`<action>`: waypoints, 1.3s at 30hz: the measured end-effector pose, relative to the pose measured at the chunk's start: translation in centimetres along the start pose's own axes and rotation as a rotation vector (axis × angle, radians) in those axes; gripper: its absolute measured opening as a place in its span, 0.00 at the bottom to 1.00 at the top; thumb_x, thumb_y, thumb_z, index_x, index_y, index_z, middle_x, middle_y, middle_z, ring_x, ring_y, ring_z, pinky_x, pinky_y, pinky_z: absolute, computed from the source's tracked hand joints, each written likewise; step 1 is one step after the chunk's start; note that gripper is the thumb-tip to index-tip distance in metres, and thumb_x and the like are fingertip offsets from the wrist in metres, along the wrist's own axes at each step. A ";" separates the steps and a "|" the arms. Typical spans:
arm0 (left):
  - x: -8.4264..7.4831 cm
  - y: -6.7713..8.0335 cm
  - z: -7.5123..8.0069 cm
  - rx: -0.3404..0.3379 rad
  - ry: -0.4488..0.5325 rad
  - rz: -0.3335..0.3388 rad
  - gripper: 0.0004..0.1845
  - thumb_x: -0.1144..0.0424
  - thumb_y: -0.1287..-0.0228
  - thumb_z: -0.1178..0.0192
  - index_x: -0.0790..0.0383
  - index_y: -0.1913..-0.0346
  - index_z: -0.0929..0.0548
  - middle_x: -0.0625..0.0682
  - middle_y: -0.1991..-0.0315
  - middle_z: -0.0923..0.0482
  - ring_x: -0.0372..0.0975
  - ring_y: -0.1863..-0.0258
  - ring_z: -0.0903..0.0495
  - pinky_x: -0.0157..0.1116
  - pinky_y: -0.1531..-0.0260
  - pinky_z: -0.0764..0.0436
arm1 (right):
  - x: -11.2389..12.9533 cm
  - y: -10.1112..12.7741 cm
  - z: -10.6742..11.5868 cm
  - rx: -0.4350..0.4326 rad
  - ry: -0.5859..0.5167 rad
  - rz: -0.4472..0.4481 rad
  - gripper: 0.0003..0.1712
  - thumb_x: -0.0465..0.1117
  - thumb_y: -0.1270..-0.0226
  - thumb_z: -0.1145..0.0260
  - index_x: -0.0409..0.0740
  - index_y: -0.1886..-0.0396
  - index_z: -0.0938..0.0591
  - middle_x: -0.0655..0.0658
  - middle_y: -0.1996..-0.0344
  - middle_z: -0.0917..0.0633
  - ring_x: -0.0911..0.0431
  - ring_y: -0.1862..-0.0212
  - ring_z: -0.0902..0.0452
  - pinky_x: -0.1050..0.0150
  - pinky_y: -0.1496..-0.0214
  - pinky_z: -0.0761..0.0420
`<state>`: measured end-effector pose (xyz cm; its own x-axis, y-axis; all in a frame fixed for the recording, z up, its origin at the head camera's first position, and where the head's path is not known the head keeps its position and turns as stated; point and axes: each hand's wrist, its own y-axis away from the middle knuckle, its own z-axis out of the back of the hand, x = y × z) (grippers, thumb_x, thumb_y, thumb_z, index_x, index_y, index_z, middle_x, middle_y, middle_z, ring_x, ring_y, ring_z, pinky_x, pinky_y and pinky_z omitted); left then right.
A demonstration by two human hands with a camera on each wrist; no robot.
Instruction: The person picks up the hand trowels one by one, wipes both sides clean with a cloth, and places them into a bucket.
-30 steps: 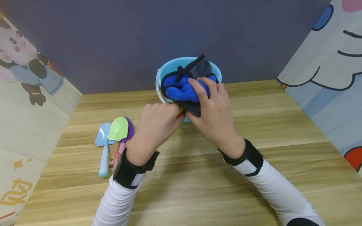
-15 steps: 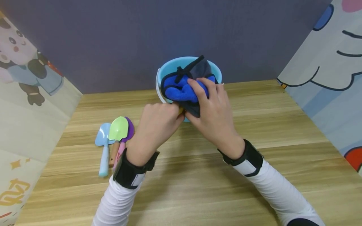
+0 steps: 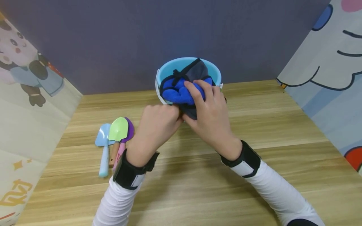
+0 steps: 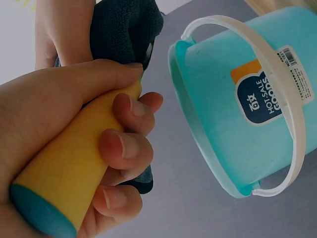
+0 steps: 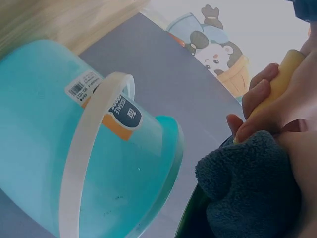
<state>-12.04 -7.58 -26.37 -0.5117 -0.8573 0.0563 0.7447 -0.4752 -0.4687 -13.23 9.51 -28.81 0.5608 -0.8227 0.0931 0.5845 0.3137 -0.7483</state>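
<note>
Yellow handle (image 4: 74, 168) sits clamped in our left hand (image 3: 158, 121), steadying it while our right hand (image 3: 210, 113) bunches the blue cloth (image 3: 178, 92) just beyond that grip, over the bucket (image 3: 169, 64).

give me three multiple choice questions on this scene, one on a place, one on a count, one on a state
1. Where do the toy shovels lie?
A. on the table, on the side of the left hand
B. inside the bucket
C. on the cloth

2. How many toy shovels lie there?
A. one
B. three
C. five

3. What is the left hand doing?
A. resting flat on the table
B. gripping a yellow handle
C. lifting the bucket

Answers:
1 A, they lie on the wood by the left forearm.
2 B, blue, green and purple blades show.
3 B, the left wrist view shows its fingers curled round the handle, next to the cloth in the right hand.
</note>
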 end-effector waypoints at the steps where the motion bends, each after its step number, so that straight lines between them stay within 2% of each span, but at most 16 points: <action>1: 0.1 0.0 -0.1 0.002 0.002 0.000 0.19 0.59 0.32 0.38 0.57 0.81 0.28 0.48 0.87 0.33 0.42 0.89 0.32 0.40 0.88 0.37 | 0.0 -0.1 0.0 -0.007 -0.001 0.002 0.46 0.50 0.42 0.22 0.48 0.27 0.34 0.33 0.37 0.26 0.34 0.47 0.27 0.41 0.48 0.24; 11: 0.6 -0.1 -0.3 -0.025 0.013 -0.014 0.18 0.59 0.33 0.36 0.56 0.80 0.28 0.47 0.87 0.34 0.42 0.89 0.32 0.40 0.89 0.38 | -0.1 -0.3 -0.3 -0.023 -0.003 0.010 0.45 0.50 0.41 0.24 0.49 0.27 0.34 0.33 0.37 0.26 0.34 0.49 0.27 0.41 0.49 0.24; 26: 0.7 -0.1 -0.2 -0.020 0.012 -0.018 0.18 0.59 0.33 0.36 0.56 0.80 0.28 0.47 0.87 0.34 0.42 0.89 0.32 0.40 0.89 0.37 | 0.0 -0.4 -0.1 -0.022 -0.001 0.010 0.44 0.49 0.40 0.25 0.49 0.27 0.34 0.33 0.37 0.25 0.34 0.48 0.27 0.41 0.47 0.25; 39: 0.9 -0.2 -0.4 0.008 0.028 -0.009 0.18 0.60 0.32 0.39 0.56 0.80 0.29 0.46 0.87 0.38 0.42 0.89 0.33 0.36 0.87 0.45 | 0.0 -0.3 -0.5 -0.009 -0.009 -0.001 0.44 0.49 0.40 0.25 0.49 0.27 0.34 0.33 0.37 0.25 0.34 0.48 0.27 0.41 0.46 0.25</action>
<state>-12.84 -8.13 -26.59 -0.5302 -0.8471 0.0356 0.7434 -0.4846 -0.4609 -13.69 9.16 -28.85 0.5656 -0.8186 0.0996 0.5797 0.3089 -0.7540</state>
